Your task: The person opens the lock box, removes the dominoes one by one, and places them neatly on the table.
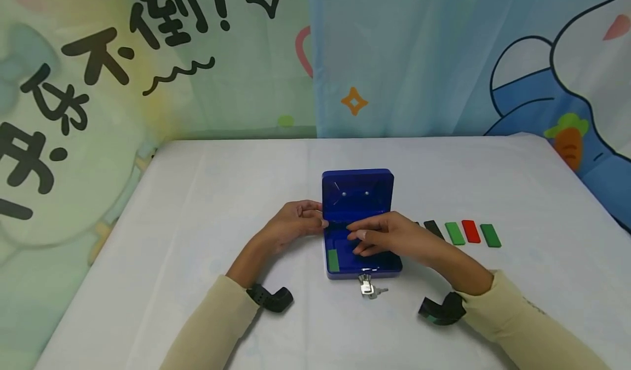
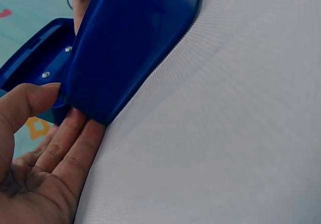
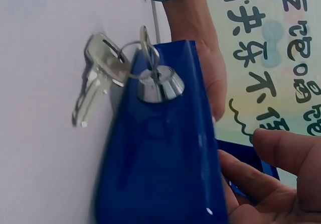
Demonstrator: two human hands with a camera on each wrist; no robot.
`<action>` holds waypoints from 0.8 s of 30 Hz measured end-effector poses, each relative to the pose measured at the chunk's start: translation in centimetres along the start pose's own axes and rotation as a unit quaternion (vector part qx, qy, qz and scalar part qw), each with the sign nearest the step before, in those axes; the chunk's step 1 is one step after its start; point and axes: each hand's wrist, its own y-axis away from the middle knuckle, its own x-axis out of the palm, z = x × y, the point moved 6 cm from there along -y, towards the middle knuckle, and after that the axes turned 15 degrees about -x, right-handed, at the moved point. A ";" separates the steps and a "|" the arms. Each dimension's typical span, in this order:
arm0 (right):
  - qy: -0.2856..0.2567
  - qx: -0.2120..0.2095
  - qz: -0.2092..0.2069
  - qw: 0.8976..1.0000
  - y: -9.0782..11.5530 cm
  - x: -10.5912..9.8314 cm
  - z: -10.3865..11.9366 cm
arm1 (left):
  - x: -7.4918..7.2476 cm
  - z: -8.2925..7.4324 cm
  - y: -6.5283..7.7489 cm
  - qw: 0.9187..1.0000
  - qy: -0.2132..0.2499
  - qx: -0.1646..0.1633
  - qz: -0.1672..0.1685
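Note:
A blue metal cash box (image 1: 363,275) stands with its lid (image 1: 357,195) raised; a green block (image 1: 333,260) lies inside at its front left corner. My left hand (image 1: 297,219) holds the box's back left corner, thumb (image 2: 37,99) on the rim and fingers against the back. Over the box's interior is my right hand (image 1: 382,236), its fingers reaching down loosely bent. I see nothing between its thumb and fingers, though part of the fingers is hidden behind the box wall in the right wrist view. Keys (image 3: 98,76) hang on a ring from the front lock (image 3: 159,86).
Right of the box lies a row of flat blocks: a black one (image 1: 434,229), a green one (image 1: 454,233), a red one (image 1: 471,231) and another green one (image 1: 490,235). A further dark piece is mostly hidden by my right hand. The white-covered table (image 1: 246,167) ends at a printed curtain (image 1: 394,58).

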 end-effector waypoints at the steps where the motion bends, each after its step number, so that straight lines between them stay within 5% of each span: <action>1: -0.004 -0.001 0.006 1.000 -0.2 0.2 -0.1 | 0.0 0.0 0.0 1.000 -0.001 0.000 -0.001; 6: -0.019 -0.004 0.035 0.999 -0.9 1.3 -0.4 | -0.2 -0.1 0.1 1.000 -0.006 0.007 0.001; 24: 0.090 0.000 0.071 0.993 -1.8 2.5 -1.1 | 0.0 -0.1 0.0 1.000 -0.005 0.009 0.011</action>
